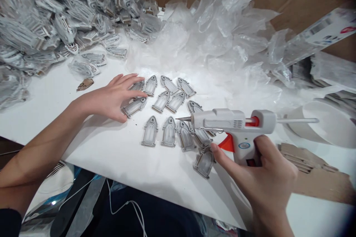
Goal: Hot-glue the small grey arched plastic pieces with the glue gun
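My right hand point(267, 177) grips a white hot glue gun point(222, 120) by its handle. A glue stick point(297, 120) pokes out of its back, and its metal nozzle points left over the table. One finger stretches past the orange trigger point(226, 143), close to a grey arched window-shaped piece point(205, 162). At the left, my left hand point(114, 98) rests with fingers spread over another arched piece point(135, 107); whether it grips that piece is unclear. Between the hands lie several more such pieces, including one upright arch point(150, 131); a few overlap, and the gun partly hides some.
Bagged grey pieces point(55, 18) are heaped at the back left. Crumpled clear plastic bags point(211, 40) fill the back. Torn cardboard point(317, 177) and a curved white object point(328, 122) are at the right. A white cable point(136, 207) hangs below the table edge.
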`<control>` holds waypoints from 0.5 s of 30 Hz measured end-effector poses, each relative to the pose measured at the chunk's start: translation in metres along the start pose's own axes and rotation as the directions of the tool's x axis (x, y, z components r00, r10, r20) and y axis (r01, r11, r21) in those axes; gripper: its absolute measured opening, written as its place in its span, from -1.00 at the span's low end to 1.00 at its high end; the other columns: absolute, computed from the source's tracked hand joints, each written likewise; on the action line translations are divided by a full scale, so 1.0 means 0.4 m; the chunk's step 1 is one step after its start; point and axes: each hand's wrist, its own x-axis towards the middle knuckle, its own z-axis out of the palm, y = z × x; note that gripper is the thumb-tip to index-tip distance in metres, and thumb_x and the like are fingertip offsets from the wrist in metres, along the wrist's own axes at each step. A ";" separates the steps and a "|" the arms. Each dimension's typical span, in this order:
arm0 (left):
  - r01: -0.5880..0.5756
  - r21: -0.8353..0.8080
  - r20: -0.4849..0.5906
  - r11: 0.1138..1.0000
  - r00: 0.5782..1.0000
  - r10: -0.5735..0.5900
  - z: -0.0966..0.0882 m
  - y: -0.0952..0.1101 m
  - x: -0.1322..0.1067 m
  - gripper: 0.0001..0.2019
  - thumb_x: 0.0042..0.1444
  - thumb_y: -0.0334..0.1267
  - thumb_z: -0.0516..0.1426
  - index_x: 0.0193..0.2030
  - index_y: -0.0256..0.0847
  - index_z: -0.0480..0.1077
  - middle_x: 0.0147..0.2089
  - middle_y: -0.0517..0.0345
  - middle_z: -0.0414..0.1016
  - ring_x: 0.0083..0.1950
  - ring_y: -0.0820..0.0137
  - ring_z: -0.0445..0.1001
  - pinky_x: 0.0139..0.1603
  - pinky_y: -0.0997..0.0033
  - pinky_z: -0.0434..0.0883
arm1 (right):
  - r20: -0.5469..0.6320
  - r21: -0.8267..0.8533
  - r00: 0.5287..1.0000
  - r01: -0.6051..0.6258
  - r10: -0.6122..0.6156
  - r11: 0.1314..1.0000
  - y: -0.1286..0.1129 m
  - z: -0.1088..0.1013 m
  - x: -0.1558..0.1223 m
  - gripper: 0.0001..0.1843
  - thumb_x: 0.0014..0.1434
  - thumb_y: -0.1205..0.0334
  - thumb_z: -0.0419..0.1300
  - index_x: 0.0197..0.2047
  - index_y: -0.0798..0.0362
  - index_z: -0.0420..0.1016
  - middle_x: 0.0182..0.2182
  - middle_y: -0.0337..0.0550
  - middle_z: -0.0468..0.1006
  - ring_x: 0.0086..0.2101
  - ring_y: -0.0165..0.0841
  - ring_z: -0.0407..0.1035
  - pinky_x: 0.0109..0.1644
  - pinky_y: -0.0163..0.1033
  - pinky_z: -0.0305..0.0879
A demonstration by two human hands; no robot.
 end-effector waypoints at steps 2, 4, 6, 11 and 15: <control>-0.004 0.011 0.001 1.000 1.000 0.004 -0.003 -0.003 -0.001 -0.24 -0.15 -0.16 0.38 0.27 0.05 0.35 0.54 0.01 -0.08 0.52 -0.24 -0.14 0.44 -0.42 -0.12 | -0.003 0.004 1.000 0.002 -0.002 1.000 -0.001 -0.001 0.001 -0.36 0.07 -0.09 0.35 -0.48 -0.07 -0.11 -0.68 -0.46 -0.02 -0.68 -0.55 -0.12 -0.64 -0.32 -0.14; -0.016 0.023 -0.022 1.000 1.000 0.016 -0.007 0.000 -0.001 -0.28 -0.16 -0.10 0.39 0.22 0.01 0.38 0.53 -0.03 -0.05 0.52 -0.22 -0.14 0.44 -0.40 -0.10 | -0.009 0.008 1.000 0.004 -0.004 1.000 -0.002 -0.001 0.001 -0.35 0.07 -0.10 0.35 -0.48 -0.06 -0.12 -0.68 -0.46 -0.03 -0.67 -0.55 -0.13 -0.64 -0.32 -0.15; -0.038 0.023 -0.076 0.999 0.996 0.040 -0.010 0.016 0.001 -0.31 -0.17 -0.05 0.39 0.16 -0.06 0.39 0.50 -0.07 0.00 0.52 -0.20 -0.10 0.45 -0.35 -0.07 | -0.010 0.010 1.000 0.007 -0.007 1.000 -0.003 0.000 0.001 -0.36 0.06 -0.09 0.35 -0.47 -0.06 -0.11 -0.68 -0.46 -0.03 -0.67 -0.55 -0.13 -0.63 -0.32 -0.15; -0.086 0.021 -0.272 0.996 0.958 0.089 0.006 0.103 0.019 -0.34 -0.14 -0.04 0.37 0.12 -0.16 0.32 0.43 -0.22 0.13 0.46 -0.16 0.06 0.43 -0.24 0.05 | -0.006 0.041 1.000 0.028 -0.027 0.999 -0.012 -0.001 -0.005 -0.37 0.06 -0.07 0.36 -0.47 -0.06 -0.10 -0.68 -0.46 0.01 -0.67 -0.55 -0.10 -0.63 -0.32 -0.11; -0.150 -0.030 -0.350 0.988 0.928 0.130 0.052 0.156 0.027 -0.32 -0.07 -0.18 0.31 0.20 -0.20 0.19 0.28 -0.21 0.35 0.31 -0.03 0.34 0.43 -0.16 0.11 | 0.010 0.052 0.998 0.065 -0.066 0.997 -0.020 -0.004 -0.009 -0.45 0.09 -0.01 0.34 -0.46 -0.06 -0.05 -0.67 -0.47 -0.02 -0.67 -0.56 -0.10 -0.63 -0.34 -0.09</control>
